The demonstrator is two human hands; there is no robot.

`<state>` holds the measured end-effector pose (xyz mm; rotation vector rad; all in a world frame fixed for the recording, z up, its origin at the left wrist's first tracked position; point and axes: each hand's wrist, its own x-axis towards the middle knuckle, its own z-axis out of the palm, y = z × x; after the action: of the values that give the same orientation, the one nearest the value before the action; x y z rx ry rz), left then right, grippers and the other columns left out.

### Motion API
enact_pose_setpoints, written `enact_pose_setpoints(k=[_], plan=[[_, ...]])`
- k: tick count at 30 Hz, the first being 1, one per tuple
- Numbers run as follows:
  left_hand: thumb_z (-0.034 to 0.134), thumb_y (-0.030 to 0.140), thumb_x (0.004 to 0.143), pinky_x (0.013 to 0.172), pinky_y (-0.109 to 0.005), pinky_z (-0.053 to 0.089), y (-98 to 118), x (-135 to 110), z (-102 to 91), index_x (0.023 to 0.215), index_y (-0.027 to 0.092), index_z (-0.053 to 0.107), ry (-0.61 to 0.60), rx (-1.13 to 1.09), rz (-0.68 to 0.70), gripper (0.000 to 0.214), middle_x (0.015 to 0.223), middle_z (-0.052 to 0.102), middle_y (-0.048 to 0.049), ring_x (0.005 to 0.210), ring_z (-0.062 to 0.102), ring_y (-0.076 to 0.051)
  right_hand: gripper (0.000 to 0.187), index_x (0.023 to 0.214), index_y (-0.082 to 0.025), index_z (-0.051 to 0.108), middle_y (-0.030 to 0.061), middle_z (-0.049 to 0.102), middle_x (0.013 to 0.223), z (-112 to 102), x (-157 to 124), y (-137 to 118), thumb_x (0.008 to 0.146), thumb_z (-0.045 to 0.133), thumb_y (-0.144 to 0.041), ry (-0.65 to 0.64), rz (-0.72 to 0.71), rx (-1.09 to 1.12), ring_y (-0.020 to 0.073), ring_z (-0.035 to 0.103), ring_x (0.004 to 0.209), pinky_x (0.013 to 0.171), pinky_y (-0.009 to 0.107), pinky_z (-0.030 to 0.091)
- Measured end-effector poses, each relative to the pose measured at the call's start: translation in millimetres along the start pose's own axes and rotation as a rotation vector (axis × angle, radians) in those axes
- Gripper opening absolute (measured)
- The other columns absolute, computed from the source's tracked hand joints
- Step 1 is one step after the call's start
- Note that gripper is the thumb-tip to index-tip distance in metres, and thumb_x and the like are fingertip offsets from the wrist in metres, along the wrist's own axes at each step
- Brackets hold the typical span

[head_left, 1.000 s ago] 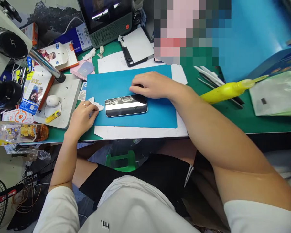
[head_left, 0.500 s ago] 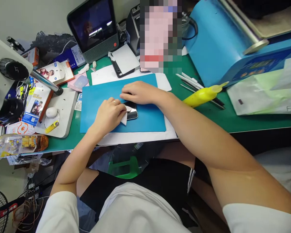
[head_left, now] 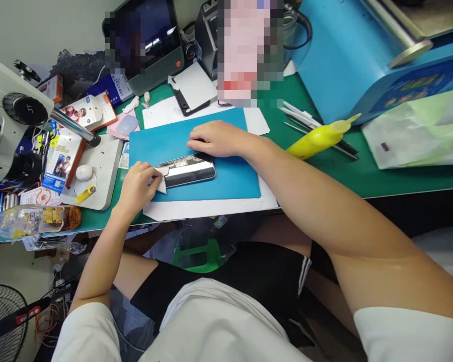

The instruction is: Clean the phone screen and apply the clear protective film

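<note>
A smartphone (head_left: 189, 172) with a glossy dark face lies flat on a blue mat (head_left: 230, 182), slightly tilted across it. At its left end, my left hand (head_left: 138, 186) pinches a folded white wipe (head_left: 161, 187) that touches the phone. A ring shows on one finger of this hand. My right hand (head_left: 215, 138) rests palm down along the far edge of the phone near its right end, covering a bit of that edge. Its fingers point left, with the thumb apart from them; the fingertips are partly hidden.
A yellow squeeze bottle (head_left: 319, 141) lies by several thin tools right of my forearm. Beyond stands a blue machine (head_left: 335, 65). To the left are a microscope stand (head_left: 107, 193), boxes (head_left: 64, 161) and a drink bottle (head_left: 33, 220). A screen device (head_left: 154, 75) stands behind.
My left hand has moved left with the wipe, from the middle of the phone to its left end, uncovering most of the phone. My right hand has stayed almost in place.
</note>
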<state>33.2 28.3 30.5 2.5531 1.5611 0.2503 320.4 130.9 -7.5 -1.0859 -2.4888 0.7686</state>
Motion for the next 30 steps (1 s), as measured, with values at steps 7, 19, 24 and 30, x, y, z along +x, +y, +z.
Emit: enact_pose_setpoints(k=[7, 19, 24, 30], plan=[[0.062, 0.022, 0.108, 0.091, -0.046, 0.056, -14.0, -18.7, 2.3, 0.093, 0.022, 0.079, 0.027, -0.024, -0.055, 0.022, 0.095, 0.076, -0.009, 0.098, 0.069, -0.03, 0.032, 0.081, -0.025, 0.057, 0.0107, 0.072, 0.097, 1.0, -3.4, 0.3, 0.103, 0.052, -0.048, -0.019, 0.017, 0.025, 0.0292, 0.065, 0.092, 0.082, 0.043, 0.042], [0.064, 0.034, 0.113, 0.092, -0.044, 0.06, 8.2, -36.3, 13.3, 0.11, 0.025, 0.088, 0.177, -0.073, -0.118, 0.027, 0.101, 0.08, -0.0091, 0.101, 0.069, -0.028, 0.03, 0.088, -0.024, 0.067, 0.0087, 0.075, 0.098, -3.6, -7.9, -3.5, 0.098, 0.063, -0.052, -0.065, 0.012, 0.052, 0.0265, 0.065, 0.088, 0.078, 0.04, 0.042], [0.053, 0.034, 0.118, 0.101, -0.048, 0.06, 23.5, -47.1, 18.6, 0.135, 0.022, 0.085, 0.158, 0.043, -0.074, 0.038, 0.132, 0.077, -0.0163, 0.119, 0.067, -0.032, 0.029, 0.087, -0.024, 0.066, 0.0102, 0.075, 0.099, -4.2, -8.3, -5.4, 0.099, 0.06, -0.049, -0.066, 0.011, 0.044, 0.0265, 0.064, 0.087, 0.078, 0.041, 0.042], [0.048, 0.026, 0.117, 0.105, -0.051, 0.061, 31.9, -66.1, 16.6, 0.135, 0.023, 0.082, 0.171, 0.106, -0.071, 0.038, 0.131, 0.078, -0.0147, 0.121, 0.07, -0.033, 0.031, 0.085, -0.024, 0.064, 0.0103, 0.074, 0.098, -3.8, -7.0, -3.0, 0.097, 0.06, -0.052, -0.074, 0.01, 0.054, 0.0279, 0.065, 0.088, 0.079, 0.041, 0.041]])
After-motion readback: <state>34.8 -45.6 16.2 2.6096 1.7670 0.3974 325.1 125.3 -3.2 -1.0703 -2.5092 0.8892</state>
